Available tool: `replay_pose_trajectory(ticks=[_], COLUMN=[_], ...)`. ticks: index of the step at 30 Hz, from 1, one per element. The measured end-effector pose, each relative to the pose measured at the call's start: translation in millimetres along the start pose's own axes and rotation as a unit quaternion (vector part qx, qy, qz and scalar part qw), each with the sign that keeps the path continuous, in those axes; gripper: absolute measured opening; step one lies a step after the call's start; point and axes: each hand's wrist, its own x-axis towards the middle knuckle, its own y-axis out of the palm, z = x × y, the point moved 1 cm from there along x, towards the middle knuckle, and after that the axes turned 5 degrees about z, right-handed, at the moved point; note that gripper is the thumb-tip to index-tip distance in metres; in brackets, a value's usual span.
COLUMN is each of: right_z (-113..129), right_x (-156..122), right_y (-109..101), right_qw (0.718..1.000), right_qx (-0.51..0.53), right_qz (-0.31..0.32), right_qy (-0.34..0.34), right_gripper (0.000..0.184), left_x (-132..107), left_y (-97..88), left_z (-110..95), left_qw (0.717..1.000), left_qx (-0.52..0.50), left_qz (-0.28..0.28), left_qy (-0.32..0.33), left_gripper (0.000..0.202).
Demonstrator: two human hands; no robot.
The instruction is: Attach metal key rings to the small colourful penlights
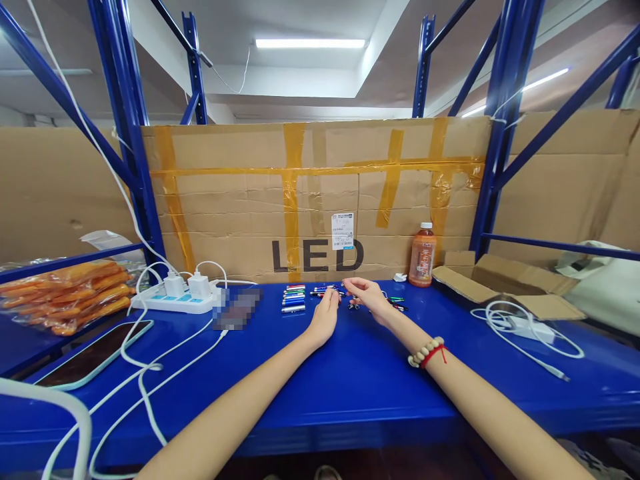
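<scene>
Both my arms reach forward over a blue shelf top (350,380). My left hand (325,315) lies near a row of small coloured pen-like lights (294,298), its fingers together and reaching toward loose ones further right. My right hand (367,295), with a bead bracelet (426,351) on its wrist, has its fingers curled in a pinch over a scatter of small keychain lights (395,303). What the fingertips hold is too small to make out.
A taped cardboard wall marked LED (320,200) backs the shelf. An orange drink bottle (423,256), an open carton (505,280), a coiled white cable (520,327), a power strip with chargers (175,300), a phone (95,353) and a bag of orange items (65,293) surround me.
</scene>
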Motion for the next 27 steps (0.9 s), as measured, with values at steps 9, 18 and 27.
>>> replay_pose_trajectory(ticks=[9, 18, 27], right_z=[-0.6, 2.8, 3.2], right_x=[0.7, 1.6, 2.0], right_y=[-5.2, -12.2, -14.0], right_qw=[0.988, 0.985, 0.984], right_qx=[-0.106, -0.117, -0.112], right_qz=[0.102, 0.126, 0.135], right_qy=[-0.053, -0.025, -0.033], right_gripper=[0.043, 0.046, 0.047], left_x=[-0.6, -6.7, -7.3], left_y=[-5.5, -6.6, -6.8], left_z=[-4.9, -11.6, -13.5], left_qw=[0.998, 0.995, 0.994], left_qx=[0.033, 0.038, 0.041], left_qz=[-0.015, 0.002, -0.002], left_qy=[0.044, 0.093, 0.097], left_gripper=[0.020, 0.021, 0.020])
